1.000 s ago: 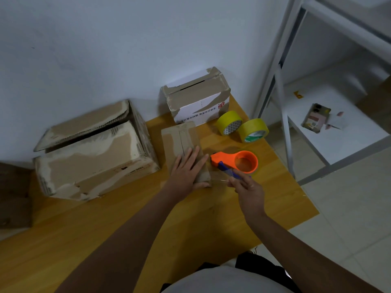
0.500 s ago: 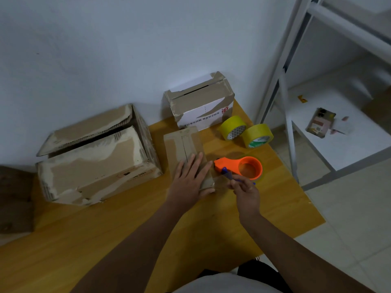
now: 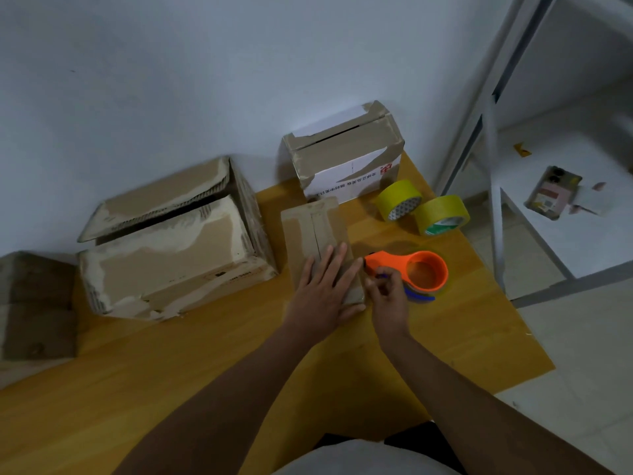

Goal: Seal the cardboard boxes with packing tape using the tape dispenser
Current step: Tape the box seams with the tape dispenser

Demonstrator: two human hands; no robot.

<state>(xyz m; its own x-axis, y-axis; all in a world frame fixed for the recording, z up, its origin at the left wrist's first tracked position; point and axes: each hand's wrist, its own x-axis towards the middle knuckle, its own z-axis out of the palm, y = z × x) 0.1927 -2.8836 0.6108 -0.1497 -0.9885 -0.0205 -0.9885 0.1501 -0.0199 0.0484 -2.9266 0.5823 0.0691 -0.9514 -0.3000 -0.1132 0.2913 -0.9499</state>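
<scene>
A small flat cardboard box (image 3: 313, 224) lies in the middle of the wooden table (image 3: 171, 371). My left hand (image 3: 325, 293) rests flat on its near end, fingers straight. Right beside the box sits an orange tape dispenser (image 3: 416, 269) with a blue handle part. My right hand (image 3: 388, 296) has its fingers curled at the dispenser's near end, pinching its handle or the tape end; which one is unclear. A large worn cardboard box (image 3: 168, 255) with a raised flap stands to the left. A white-and-brown box (image 3: 346, 156) stands at the back by the wall.
Two yellow tape rolls (image 3: 424, 209) lie at the table's back right. Another brown box (image 3: 34, 303) sits at the far left edge. A white metal rack (image 3: 493, 186) stands to the right, with a phone (image 3: 551, 192) on its low shelf. The table's right edge runs close to the dispenser.
My right hand has crept forward and left along the dispenser toward the small box. My left hand stays flat on the box.
</scene>
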